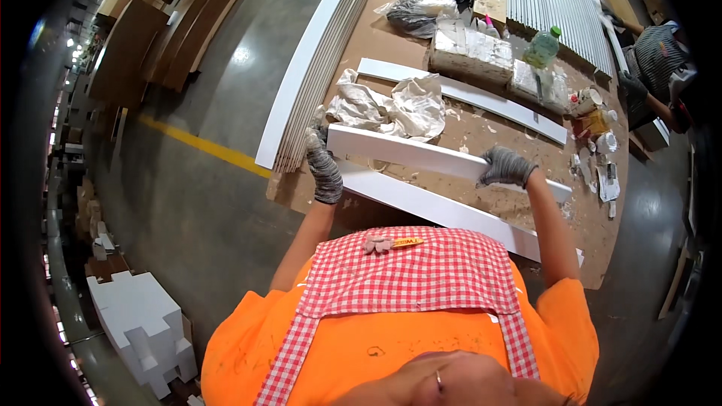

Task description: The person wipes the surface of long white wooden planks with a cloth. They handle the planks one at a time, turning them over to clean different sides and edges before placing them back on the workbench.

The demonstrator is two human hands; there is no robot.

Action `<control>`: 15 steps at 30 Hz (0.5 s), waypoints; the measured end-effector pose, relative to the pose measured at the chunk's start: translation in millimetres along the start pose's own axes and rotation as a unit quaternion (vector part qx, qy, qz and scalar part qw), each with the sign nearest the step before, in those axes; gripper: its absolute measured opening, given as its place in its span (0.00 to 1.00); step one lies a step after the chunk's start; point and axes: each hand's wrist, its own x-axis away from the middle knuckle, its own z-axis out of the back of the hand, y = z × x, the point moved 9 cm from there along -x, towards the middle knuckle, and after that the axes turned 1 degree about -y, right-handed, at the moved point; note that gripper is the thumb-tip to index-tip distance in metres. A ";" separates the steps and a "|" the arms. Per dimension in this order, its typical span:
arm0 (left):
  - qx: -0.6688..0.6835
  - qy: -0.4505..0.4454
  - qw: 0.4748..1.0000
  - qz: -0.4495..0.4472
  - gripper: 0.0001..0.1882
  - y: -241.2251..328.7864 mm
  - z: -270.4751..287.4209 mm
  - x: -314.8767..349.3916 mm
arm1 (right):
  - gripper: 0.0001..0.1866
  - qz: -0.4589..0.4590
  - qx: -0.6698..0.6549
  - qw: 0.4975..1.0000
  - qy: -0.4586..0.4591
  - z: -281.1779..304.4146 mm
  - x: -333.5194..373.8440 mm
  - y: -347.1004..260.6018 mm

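Note:
A long narrow white board (406, 150) is held up on edge across the front of the worktable, between my two hands. My left hand (325, 169), in a grey knitted glove, grips its left end, fingers pointing away from me. My right hand (508, 167), gloved alike, is closed over the board toward its right part; the fingertips are partly hidden. Below it, closer to my body, a second white board (444, 207) lies slantwise on the table. Just beyond the held board sits a crumpled off-white cloth (387, 105).
A stack of white boards (316, 68) stands at the table's left edge. Farther back are another white board (496, 105), wrapped blocks (470, 53), a green-capped bottle (543, 46) and stacked white strips (556, 7). A co-worker (662, 56) stands at the far right.

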 end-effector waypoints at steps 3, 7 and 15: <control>0.026 0.067 0.996 0.043 0.37 -19.1 24.8 -6.8 | 0.11 -0.039 0.065 0.977 0.198 10.9 36.2 -29.1; 0.359 -0.036 0.915 0.183 0.41 -8.8 -13.6 -8.7 | 0.25 0.007 0.143 0.928 0.343 5.5 64.8 -67.9; 0.458 -0.097 0.846 0.254 0.47 7.3 -45.5 -12.7 | 0.32 -0.039 0.178 0.939 0.290 -9.3 50.9 -63.3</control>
